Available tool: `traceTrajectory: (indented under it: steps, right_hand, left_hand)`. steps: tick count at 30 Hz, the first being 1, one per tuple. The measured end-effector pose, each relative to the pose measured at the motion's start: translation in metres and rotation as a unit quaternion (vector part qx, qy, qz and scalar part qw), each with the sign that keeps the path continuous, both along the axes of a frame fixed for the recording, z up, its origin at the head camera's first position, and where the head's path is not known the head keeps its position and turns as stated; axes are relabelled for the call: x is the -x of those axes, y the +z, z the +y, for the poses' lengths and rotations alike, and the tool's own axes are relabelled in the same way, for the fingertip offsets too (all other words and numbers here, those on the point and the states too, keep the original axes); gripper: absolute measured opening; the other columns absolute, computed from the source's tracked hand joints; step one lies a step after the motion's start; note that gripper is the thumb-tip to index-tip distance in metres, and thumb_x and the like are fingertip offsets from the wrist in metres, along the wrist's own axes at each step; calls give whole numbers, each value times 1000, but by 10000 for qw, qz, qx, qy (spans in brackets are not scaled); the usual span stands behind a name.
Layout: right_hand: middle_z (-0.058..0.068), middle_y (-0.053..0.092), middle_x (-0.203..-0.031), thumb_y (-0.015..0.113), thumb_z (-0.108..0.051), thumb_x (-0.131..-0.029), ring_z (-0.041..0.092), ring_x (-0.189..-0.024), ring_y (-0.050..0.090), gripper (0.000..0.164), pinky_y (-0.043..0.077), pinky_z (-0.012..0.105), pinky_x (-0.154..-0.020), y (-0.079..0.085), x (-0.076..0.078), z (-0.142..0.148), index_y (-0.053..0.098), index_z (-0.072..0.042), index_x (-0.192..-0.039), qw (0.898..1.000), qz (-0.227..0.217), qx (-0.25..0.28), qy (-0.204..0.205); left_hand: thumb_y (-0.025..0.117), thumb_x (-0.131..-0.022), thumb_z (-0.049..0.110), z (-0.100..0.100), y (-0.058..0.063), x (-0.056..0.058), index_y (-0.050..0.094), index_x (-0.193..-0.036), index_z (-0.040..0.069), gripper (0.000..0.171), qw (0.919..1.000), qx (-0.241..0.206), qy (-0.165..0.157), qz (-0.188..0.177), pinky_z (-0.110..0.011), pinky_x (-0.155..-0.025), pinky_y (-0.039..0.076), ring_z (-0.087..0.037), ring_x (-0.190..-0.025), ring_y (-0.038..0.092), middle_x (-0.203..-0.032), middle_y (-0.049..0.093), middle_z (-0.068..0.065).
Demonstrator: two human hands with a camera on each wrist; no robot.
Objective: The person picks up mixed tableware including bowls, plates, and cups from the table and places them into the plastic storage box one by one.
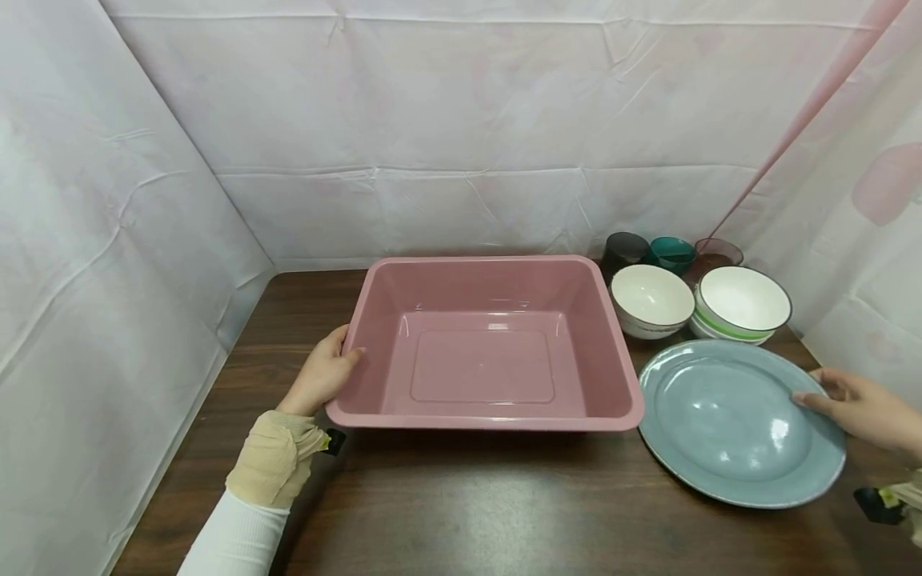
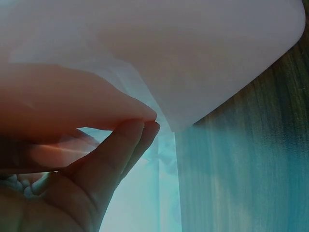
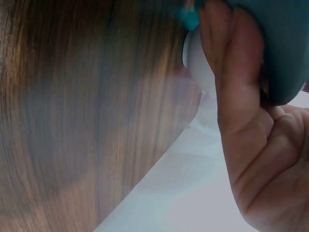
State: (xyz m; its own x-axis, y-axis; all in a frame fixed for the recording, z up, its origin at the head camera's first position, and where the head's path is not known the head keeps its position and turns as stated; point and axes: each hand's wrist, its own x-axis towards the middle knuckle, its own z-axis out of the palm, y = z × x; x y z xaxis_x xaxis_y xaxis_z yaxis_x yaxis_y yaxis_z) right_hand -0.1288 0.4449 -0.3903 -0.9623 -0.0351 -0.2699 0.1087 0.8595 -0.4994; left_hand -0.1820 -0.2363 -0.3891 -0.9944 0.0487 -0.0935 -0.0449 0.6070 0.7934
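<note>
Left grip [image 1: 330, 370]: here's my left side, pinching the left rim of the pink tub [image 1: 483, 366], thumb over the inside of the wall, the other fingers round the outside and mostly hidden from the head view.
Left wrist view: hazy, washed out, but I make out thumb and fingertips bunched close together beside the pale tub.
Pink tub: mid-table, upright, mouth facing up, glossy floor marked with a rectangular outline; whether its base sits fully on the table [image 1: 461, 504], I can't tell.
Right grip [image 1: 857, 404]: and over on the right it's a pinch on the blue-grey plate [image 1: 735, 432], thumb on top of the right rim, fingers tucked beneath.
Blue-grey plate: right of the tub, face up, left edge just beside the tub's near right corner; the held side is off the table, the rest I can't judge.
Bowls: behind the plate, the left white bowl [image 1: 651, 296] beside the tub's right wall, then the right white bowl [image 1: 745, 298], a green band showing below its dark rim; both look stacked.
Cups: tucked behind the bowls, left to right, black cup [image 1: 625, 248], teal cup [image 1: 672, 254], reddish see-through cup [image 1: 719, 254], all near the pale cloth [image 1: 432, 104].
Left sleeve [image 1: 238, 536]: white, ending at a beige wrist wrap [image 1: 274, 460].
</note>
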Motion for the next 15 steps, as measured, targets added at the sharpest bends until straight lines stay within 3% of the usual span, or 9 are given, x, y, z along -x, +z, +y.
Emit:
traceTrajectory:
  steps: [6, 11, 15]
  right_hand:
    - [6, 63, -79, 43, -19, -105, 10, -60, 62, 38, 54, 29, -55, -11, -2, 2, 41, 17, -115, 9991, 207, 366, -60]
    - [11, 65, -80, 36, -21, -107, 19, -62, 68, 38, 57, 35, -57, -9, -2, 1, 35, 16, -115, 9962, -215, 715, -458]
    - [7, 67, -71, 39, -22, -106, 22, -57, 68, 28, 57, 36, -53, -11, -6, 4, 39, 6, -105, 9914, -79, 1100, -707]
  left_hand:
    - [45, -99, 12, -1, -1, 1, 34, -145, -8, 52, 10000, 4, -37, 34, -42, -90, 51, -35, -107, 60, -129, 55, -30]
    - [46, -99, 12, -1, -1, 1, 34, -146, -8, 53, 10000, 38, -18, 23, -42, -89, 51, -35, -107, 60, -129, 55, -30]
    - [45, -99, 13, -1, 0, 0, 33, -146, -8, 53, 10000, 65, -20, 22, -43, -91, 51, -35, -108, 60, -130, 55, -30]
